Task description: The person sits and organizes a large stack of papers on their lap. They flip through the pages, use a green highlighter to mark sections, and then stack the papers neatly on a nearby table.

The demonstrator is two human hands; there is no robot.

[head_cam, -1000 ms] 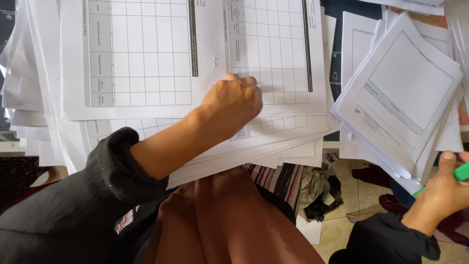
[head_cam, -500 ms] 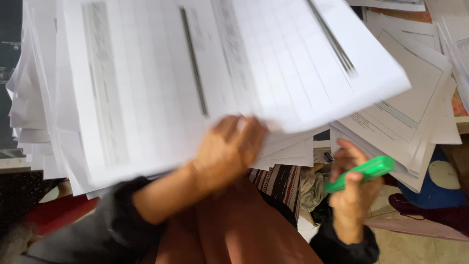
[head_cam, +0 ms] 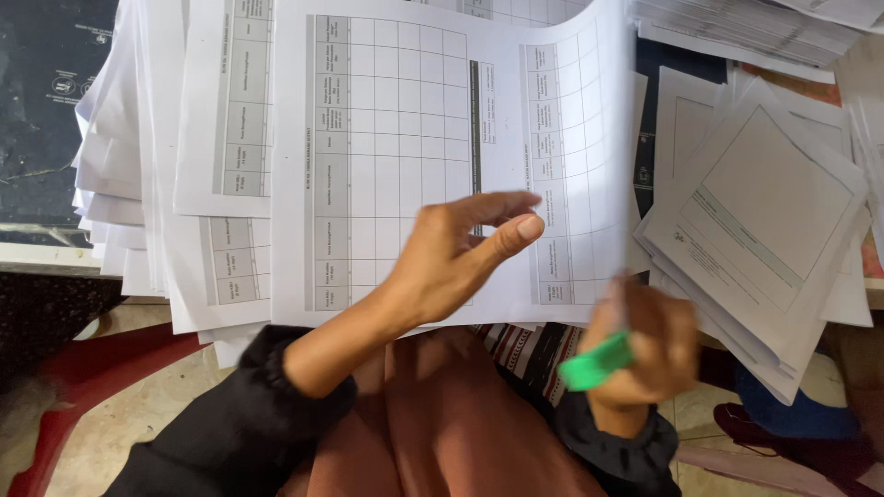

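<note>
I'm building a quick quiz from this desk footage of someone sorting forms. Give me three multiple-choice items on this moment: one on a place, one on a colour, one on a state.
1. Where does the fanned stack of booklets lie relative to the gridded sheet?
A. To its right
B. To its left
C. Underneath the lap

2. What colour is the marker in the right hand?
A. Red
B. Green
C. Black

3. How is the left hand posed?
A. Flat, palm down on the paper
C. Closed in a fist around a pen
B. Raised over the sheet, forefinger and thumb extended with a gap between them

Answers: 1 A, the booklets sit by the right edge of the view. 2 B, the barrel is bright green. 3 B, forefinger and thumb stand apart, holding nothing visible.
</note>
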